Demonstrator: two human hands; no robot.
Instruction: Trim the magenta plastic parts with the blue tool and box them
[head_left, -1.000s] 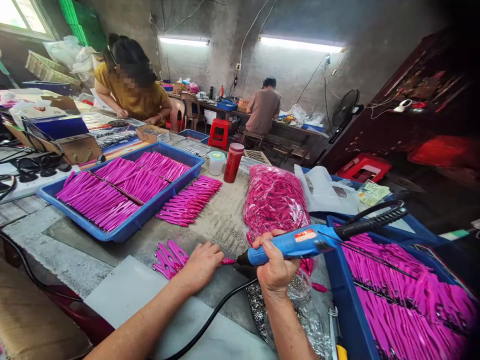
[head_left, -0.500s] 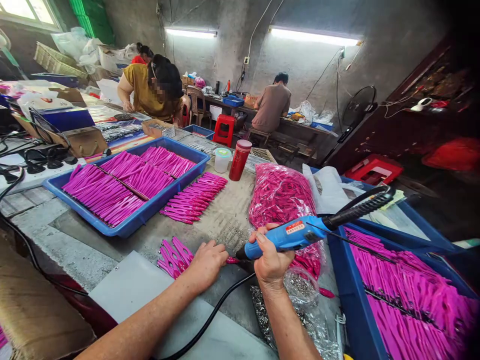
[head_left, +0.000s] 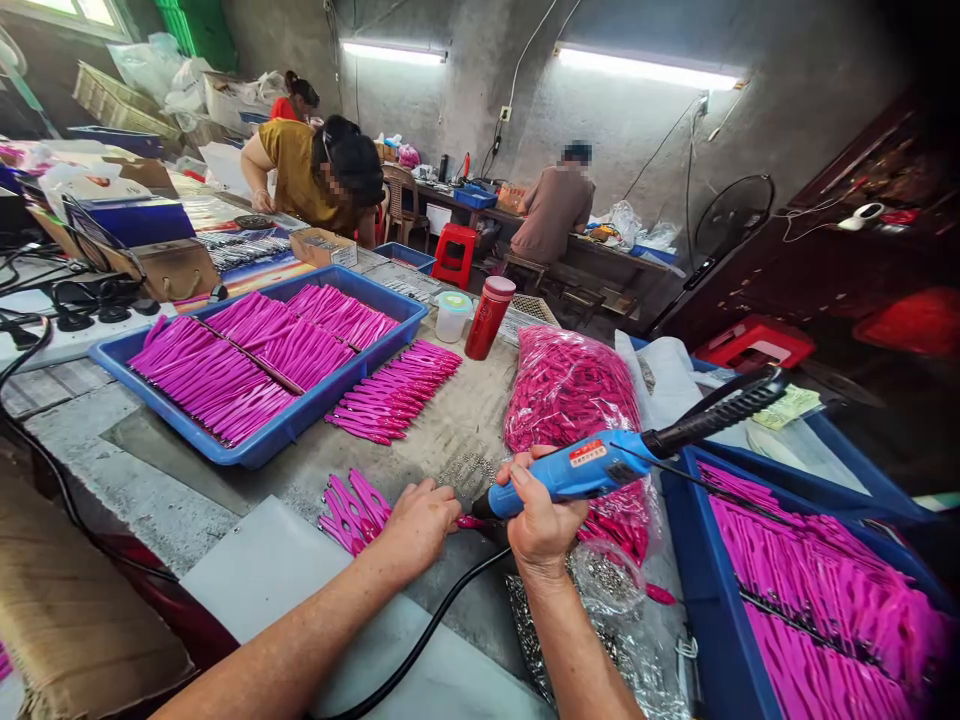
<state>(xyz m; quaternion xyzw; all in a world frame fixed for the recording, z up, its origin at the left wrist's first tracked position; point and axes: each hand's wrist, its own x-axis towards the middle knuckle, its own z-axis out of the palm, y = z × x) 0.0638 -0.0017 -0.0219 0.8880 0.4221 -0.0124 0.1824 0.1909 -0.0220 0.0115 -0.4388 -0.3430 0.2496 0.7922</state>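
My right hand (head_left: pixel 546 515) is wrapped round a blue electric screwdriver (head_left: pixel 574 468), which lies slantwise with its black nose pointing left. At that nose shows the end of a pink plastic handle piece (head_left: pixel 471 521), pinched in my left hand (head_left: pixel 421 522); the fingers hide most of it. Just left of this hand is a small group of pink pieces with oval openings (head_left: pixel 356 505). Small metal screws (head_left: pixel 469 470) are scattered on the table beyond my hands. A clear bag of small metal parts (head_left: pixel 536 625) and a round plastic tub of them (head_left: pixel 604 578) lie by my right wrist.
A blue tray of pink pieces (head_left: pixel 255 458) stands left, beside a laid-out row (head_left: pixel 394 390). A stuffed plastic bag (head_left: pixel 574 385), red flask (head_left: pixel 490 318) and lidded cup (head_left: pixel 453 318) stand beyond. Another blue tray (head_left: pixel 720 600) is right. A black cable (head_left: pixel 431 635) crosses below. Co-workers sit farther off.
The view has shifted slightly, so the surroundings appear a little to the right. Both hands keep their hold, with the screwdriver's nose still at the pink piece.
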